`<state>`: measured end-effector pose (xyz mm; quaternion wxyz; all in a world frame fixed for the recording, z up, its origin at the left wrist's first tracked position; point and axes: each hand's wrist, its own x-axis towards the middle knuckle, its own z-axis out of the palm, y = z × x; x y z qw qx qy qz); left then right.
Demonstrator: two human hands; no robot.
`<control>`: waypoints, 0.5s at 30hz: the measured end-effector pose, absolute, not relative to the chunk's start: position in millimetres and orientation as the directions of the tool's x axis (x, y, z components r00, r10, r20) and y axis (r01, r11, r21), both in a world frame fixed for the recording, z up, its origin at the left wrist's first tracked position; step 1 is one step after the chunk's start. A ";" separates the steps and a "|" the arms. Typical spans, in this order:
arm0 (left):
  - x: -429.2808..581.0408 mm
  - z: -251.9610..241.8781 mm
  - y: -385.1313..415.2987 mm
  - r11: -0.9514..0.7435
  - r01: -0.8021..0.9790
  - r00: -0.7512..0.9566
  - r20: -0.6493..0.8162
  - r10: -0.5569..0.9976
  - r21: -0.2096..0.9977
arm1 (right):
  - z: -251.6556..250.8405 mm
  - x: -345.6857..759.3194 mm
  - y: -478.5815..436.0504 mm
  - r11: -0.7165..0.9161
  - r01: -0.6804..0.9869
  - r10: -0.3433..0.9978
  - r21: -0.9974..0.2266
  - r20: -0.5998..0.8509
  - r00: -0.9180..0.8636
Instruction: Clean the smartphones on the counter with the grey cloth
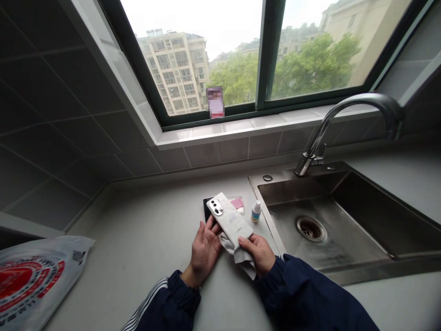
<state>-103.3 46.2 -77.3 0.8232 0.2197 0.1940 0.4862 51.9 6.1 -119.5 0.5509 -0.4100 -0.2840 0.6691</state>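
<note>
A white phone [228, 219] lies back-up, its camera end pointing away from me, over the grey counter [151, 230]. My left hand [204, 250] grips its left edge with curled fingers. My right hand [257, 252] is closed on a white cloth [237, 252] bunched under the phone's near end, thumb on the phone. A dark flat object [207, 207] and a clear packet with a pink label [237, 203] lie just behind the phone. A small white dropper bottle [255, 212] stands to the right.
A steel sink [344, 216] with a drain and a curved tap [344, 119] takes up the right side. A white and red plastic bag [31, 276] lies at the near left. Dark tiles and a window sill [241, 126] run behind the counter.
</note>
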 end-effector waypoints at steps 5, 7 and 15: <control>-98.2 -74.2 39.3 0.536 -0.673 0.555 -0.131 0.821 0.510 | -113.9 46.0 -1.9 -0.371 -0.552 0.929 -0.747 -0.283 -0.240; -99.3 -72.1 38.2 0.541 -0.672 0.565 -0.123 0.816 0.506 | -113.1 44.7 -2.5 -0.406 -0.557 0.913 -0.724 -0.291 -0.287; -103.9 -73.7 40.2 0.524 -0.610 0.494 -0.231 0.838 0.595 | -109.7 53.7 -14.4 -0.525 -0.505 0.840 -0.685 -0.323 -0.435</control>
